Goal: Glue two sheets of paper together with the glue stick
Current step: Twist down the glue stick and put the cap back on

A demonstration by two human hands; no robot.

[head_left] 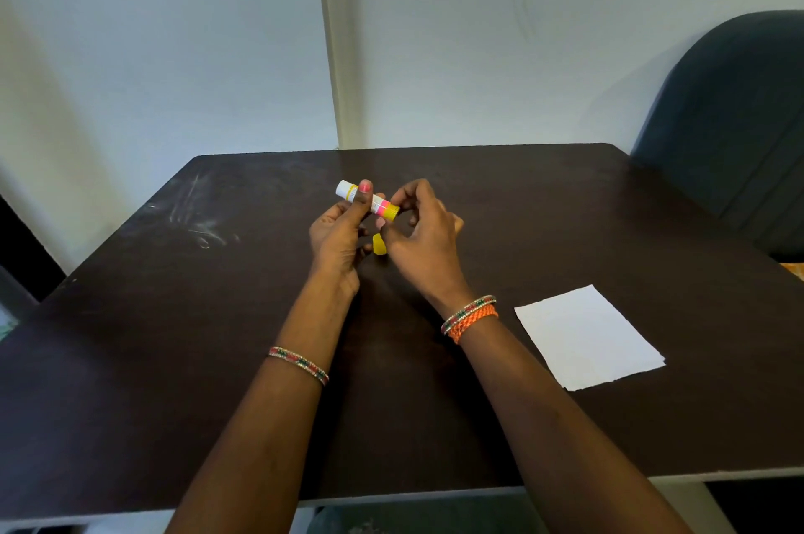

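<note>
Above the middle of the desk (130, 316), your two hands hold the glue stick (367, 201) up in the air. Your left hand (337, 235) has its fingers and thumb curled round the white end of the tube. Your right hand (424, 237) pinches the yellow end, the part you twist to push the glue up. A small yellow piece (379, 245) sits just below the glue stick, between your hands. It looks like the cap, but you cannot tell from here if it rests on the desk or in your fingers.

To the right of the glue stick, and nearer to you, the paper (587, 337) lies flat on the desk. It looks like two sheets in a stack, with a second edge peeking out at the bottom. Neither hand touches it.

The glue stick is light, hard and smooth, so it can slip or roll. Hold the tube round its middle and do not squeeze hard. The glue tip is soft and sticky, so keep your fingers off it. The paper is thin and bends easily. Hold one sheet flat with straight fingers while you rub the glue on.
</note>
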